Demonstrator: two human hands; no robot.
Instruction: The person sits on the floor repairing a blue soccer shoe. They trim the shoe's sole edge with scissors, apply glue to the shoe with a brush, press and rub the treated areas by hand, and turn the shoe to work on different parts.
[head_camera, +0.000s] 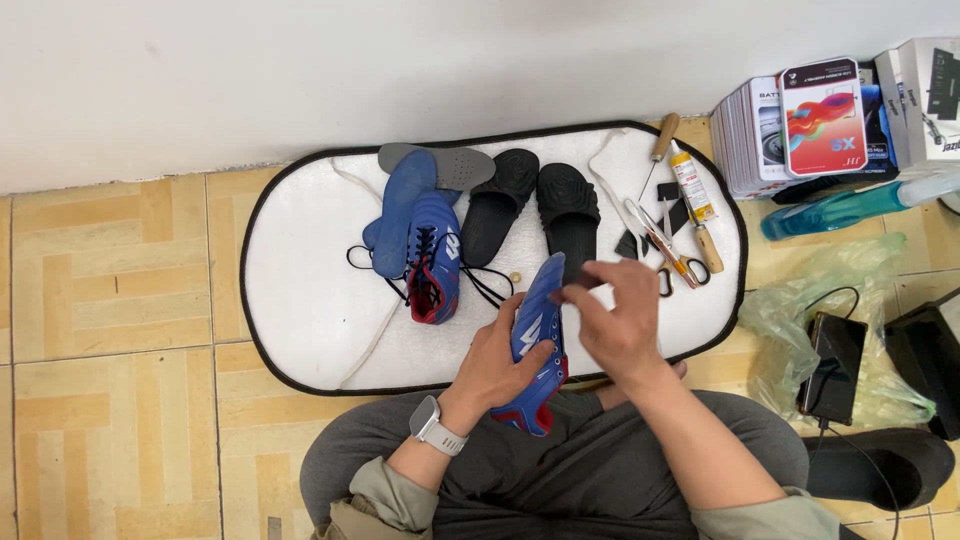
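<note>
Bright, even indoor light, soft shadows, sharp focus, slight edge distortion.

Black slippers (530, 205), scissors (668, 255) and glue tube (691, 182) lie on the mat (300, 300).

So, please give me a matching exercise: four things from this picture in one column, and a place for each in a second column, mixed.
Things:
1. blue shoe
2. black slippers
3. scissors
4. phone

Places:
A. on a green plastic bag
B. in the left hand
C. at the mat's right end
D. at the mat's far edge, middle

Pairs: 1-B, 2-D, 3-C, 4-A
</note>
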